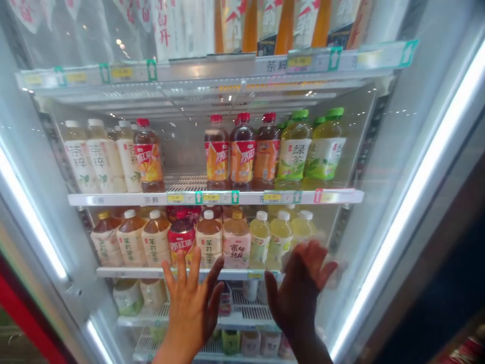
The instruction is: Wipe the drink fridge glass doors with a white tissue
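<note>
The left hand [191,313] and the right hand [299,288] are both raised with palms forward and fingers spread wide, holding nothing that can be made out, in front of the glass door [373,167] of a drinks cooler. Both hands sit level with the lowest price rail in view, and the left is sharp while the right is blurred. A pale smear beside the right fingertips [322,247] is too blurred to name, and whether either palm touches the glass cannot be told. The door looks clear and glossy, with faint reflections and small light specks across it, and a bright LED strip [417,202] runs down its right side inside a pale frame. Behind it, white shelf rails [215,198] carry yellow price tags and green arrow clips. Red-capped iced black tea bottles [242,154] stand beside green-capped green tea bottles [293,151], with white-capped jasmine tea bottles [155,240] on the shelf below, just behind the left hand. A red panel [26,308] shows at the lower left corner beyond the frame.
</note>
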A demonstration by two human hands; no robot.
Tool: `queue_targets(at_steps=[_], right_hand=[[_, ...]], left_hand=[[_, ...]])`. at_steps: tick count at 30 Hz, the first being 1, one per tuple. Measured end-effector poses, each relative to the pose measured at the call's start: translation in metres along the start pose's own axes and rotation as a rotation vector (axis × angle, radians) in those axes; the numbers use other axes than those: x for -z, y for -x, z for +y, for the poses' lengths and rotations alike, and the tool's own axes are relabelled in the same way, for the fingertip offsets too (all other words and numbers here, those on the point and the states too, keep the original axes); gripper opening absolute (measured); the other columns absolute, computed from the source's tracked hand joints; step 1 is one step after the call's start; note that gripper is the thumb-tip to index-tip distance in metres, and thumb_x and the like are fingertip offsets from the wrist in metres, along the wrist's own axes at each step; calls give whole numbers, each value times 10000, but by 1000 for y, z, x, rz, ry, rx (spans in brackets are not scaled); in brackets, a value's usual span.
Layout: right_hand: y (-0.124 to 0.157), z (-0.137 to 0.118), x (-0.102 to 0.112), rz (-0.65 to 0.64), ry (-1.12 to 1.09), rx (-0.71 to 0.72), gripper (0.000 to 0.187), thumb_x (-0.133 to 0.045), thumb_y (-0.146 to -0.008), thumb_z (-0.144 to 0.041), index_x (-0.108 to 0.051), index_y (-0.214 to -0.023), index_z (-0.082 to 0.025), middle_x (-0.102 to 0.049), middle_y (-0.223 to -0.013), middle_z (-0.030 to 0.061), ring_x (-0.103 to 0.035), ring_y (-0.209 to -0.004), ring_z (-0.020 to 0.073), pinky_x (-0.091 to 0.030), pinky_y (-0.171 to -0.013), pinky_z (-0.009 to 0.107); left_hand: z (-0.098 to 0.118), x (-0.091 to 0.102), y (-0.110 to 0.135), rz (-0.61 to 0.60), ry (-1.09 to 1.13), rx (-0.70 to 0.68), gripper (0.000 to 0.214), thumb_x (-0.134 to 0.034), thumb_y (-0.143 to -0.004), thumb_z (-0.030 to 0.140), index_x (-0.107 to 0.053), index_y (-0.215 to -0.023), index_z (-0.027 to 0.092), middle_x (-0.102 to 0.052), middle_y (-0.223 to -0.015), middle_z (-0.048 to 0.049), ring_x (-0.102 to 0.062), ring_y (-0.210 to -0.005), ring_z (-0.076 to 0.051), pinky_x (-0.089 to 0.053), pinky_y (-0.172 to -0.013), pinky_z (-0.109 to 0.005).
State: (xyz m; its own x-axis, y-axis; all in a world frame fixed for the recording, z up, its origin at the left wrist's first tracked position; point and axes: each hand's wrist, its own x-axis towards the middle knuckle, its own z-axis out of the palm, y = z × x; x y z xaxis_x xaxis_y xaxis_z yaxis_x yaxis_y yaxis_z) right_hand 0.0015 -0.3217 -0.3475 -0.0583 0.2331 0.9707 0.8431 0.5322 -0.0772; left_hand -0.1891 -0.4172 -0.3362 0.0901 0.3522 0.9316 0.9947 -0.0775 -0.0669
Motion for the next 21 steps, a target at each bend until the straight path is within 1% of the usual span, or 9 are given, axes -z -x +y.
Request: queue_targets(at_steps=[4,5,7,9,10,11,14,16,21], right_hand=[[24,-24,-9,-49,19,234,781,-394,-1061,-448,-52,-1664,-89,-19,-1739,115,-4,-1623,292,-28,-1296,642],[23,-24,-10,-27,31,216,781,-378,-1063,-466,-54,-1664,-88,-19,-1739,119,-8,-1622,312,-38,-1290,661],[14,-25,-13,24,44,71,802,-328,-1064,-518,-26,-1663,-79,16,-1735,146,-3,-1609,397,-67,-1241,764],[6,-41,-17,58,44,-83,839,-318,-1056,-551,19,-1660,-77,60,-1728,164,16,-1591,465,-79,-1193,835],[5,-57,-21,54,43,-97,840,-323,-1056,-545,28,-1659,-77,68,-1726,164,24,-1591,463,-78,-1198,829],[7,-76,-26,33,40,-57,832,-329,-1058,-532,25,-1660,-79,64,-1727,159,29,-1597,439,-69,-1221,799],[24,-135,-42,-59,16,220,804,-365,-1058,-506,-46,-1665,-87,0,-1737,123,17,-1618,330,-8,-1294,651],[30,-152,-47,-83,7,300,793,-394,-1056,-494,-69,-1668,-108,-27,-1743,94,-5,-1623,292,4,-1309,600],[17,-161,-45,-27,56,-7,814,-348,-1069,-488,25,-1657,-66,83,-1732,152,71,-1611,370,-38,-1249,739]], left_hand=[[-47,18,7,-2,-2,22,870,-687,-887,179,-243,-1615,350,-13,-1758,-58,57,-1620,-334,85,-1295,-599],[-59,23,9,-4,-5,29,869,-684,-887,169,-245,-1615,349,-9,-1759,-60,65,-1619,-334,90,-1294,-600],[-82,32,13,-9,-20,52,875,-681,-883,148,-247,-1613,358,-5,-1759,-60,73,-1619,-336,92,-1291,-608],[-104,39,19,-7,-34,77,892,-684,-879,141,-234,-1615,370,-3,-1759,-61,70,-1618,-342,84,-1288,-626],[-114,42,22,-7,-42,84,902,-688,-878,145,-224,-1617,372,-1,-1759,-62,67,-1618,-344,78,-1287,-633],[-123,44,25,-6,-51,89,911,-693,-876,150,-215,-1619,373,0,-1759,-65,64,-1618,-346,72,-1286,-640],[-147,48,34,-9,-67,97,931,-712,-869,176,-200,-1621,377,1,-1759,-67,56,-1618,-355,50,-1278,-676],[-161,51,40,-19,-59,120,927,-711,-874,192,-196,-1620,385,-1,-1758,-71,52,-1616,-371,25,-1260,-723],[-191,63,54,-46,-56,171,930,-699,-884,198,-171,-1619,410,4,-1754,-83,41,-1609,-409,-50,-1191,-834]])
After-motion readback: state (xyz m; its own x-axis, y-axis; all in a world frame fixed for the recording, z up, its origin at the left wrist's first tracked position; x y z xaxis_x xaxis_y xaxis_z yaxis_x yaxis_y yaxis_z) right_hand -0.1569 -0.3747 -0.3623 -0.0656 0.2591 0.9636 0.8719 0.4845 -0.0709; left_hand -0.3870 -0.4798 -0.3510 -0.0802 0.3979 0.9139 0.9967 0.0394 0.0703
